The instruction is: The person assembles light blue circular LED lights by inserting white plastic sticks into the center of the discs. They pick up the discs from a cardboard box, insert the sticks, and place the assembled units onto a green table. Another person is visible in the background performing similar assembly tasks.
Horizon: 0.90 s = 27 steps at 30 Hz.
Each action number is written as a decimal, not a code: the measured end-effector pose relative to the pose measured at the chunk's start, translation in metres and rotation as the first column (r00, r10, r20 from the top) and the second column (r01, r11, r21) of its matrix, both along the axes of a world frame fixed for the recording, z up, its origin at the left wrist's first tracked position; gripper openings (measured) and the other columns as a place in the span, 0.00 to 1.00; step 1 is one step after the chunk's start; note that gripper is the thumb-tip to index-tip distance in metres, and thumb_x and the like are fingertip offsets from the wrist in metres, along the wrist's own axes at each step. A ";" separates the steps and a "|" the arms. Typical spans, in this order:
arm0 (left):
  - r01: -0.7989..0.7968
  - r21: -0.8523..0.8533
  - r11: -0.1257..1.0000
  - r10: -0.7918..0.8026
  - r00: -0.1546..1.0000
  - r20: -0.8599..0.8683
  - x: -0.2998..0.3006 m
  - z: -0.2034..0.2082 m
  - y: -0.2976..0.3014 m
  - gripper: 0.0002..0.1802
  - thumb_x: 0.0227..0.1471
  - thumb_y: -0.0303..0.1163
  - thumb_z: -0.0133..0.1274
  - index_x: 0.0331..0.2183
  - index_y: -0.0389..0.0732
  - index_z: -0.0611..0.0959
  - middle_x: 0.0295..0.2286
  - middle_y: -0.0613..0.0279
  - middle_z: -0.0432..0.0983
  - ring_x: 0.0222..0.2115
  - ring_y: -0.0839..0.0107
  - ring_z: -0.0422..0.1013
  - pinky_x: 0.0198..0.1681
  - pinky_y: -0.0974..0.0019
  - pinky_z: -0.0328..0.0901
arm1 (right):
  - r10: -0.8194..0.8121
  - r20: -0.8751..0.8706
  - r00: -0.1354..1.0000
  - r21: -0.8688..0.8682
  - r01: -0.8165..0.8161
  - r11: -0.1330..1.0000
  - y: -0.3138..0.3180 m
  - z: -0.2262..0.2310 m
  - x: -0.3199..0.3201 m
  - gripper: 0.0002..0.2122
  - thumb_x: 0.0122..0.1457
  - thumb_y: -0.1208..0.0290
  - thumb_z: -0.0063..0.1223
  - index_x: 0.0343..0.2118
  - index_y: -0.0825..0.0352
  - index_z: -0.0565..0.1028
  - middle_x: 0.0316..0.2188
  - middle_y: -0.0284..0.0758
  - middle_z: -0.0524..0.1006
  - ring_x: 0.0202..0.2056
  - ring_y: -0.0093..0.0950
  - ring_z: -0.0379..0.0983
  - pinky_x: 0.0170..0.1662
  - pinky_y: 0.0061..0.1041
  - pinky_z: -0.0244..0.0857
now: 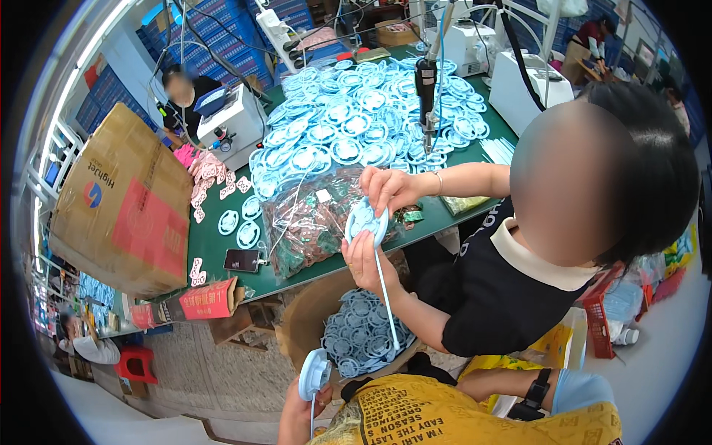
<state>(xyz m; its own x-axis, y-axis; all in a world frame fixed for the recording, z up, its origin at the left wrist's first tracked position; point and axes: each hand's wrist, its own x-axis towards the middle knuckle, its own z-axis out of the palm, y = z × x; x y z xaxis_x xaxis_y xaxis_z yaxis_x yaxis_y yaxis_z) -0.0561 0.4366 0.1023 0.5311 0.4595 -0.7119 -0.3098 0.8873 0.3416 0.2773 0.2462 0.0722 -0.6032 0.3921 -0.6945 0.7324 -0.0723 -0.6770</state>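
Observation:
My left hand [298, 415], at the lower edge, is closed on a light-blue round plastic piece with a thin stick [315, 373]. The piece is tilted and its stick points down. My right hand [486, 383] lies low against my yellow printed garment [445, 411]; its fingers are hidden, and a black watch is on that wrist. A co-worker beside me, in a black top, grips a similar light-blue disc [366, 220] in both hands, its white stick [386, 300] slanting down. Beneath it, an open carton [304, 311] holds many grey-blue round pieces [361, 334].
A green table [215, 256] bears a big heap of light-blue discs [348, 119], a clear bag of small brown-green parts [315, 222], pink pieces [211, 174] and a phone [242, 259]. A large cardboard box [126, 200] stands left. A black tool [426, 89] hangs over the table.

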 end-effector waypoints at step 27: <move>0.077 0.082 0.994 -0.063 0.984 -0.165 0.039 0.001 -0.004 0.22 0.55 0.47 0.46 0.40 0.37 0.77 0.10 0.63 0.62 0.08 0.75 0.54 0.11 0.75 0.47 | 0.076 -0.007 0.997 0.080 -0.076 0.994 -0.011 -0.038 0.026 0.16 0.53 0.58 0.51 0.40 0.63 0.75 0.33 0.46 0.78 0.37 0.45 0.75 0.36 0.42 0.68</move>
<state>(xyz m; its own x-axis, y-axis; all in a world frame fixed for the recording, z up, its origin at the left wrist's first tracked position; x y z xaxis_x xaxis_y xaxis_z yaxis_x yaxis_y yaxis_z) -0.0172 0.4328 0.1037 0.4452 0.4892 -0.7500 -0.1819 0.8695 0.4593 0.3029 0.2348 0.0339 -0.6405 0.3988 -0.6563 0.7266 0.0379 -0.6861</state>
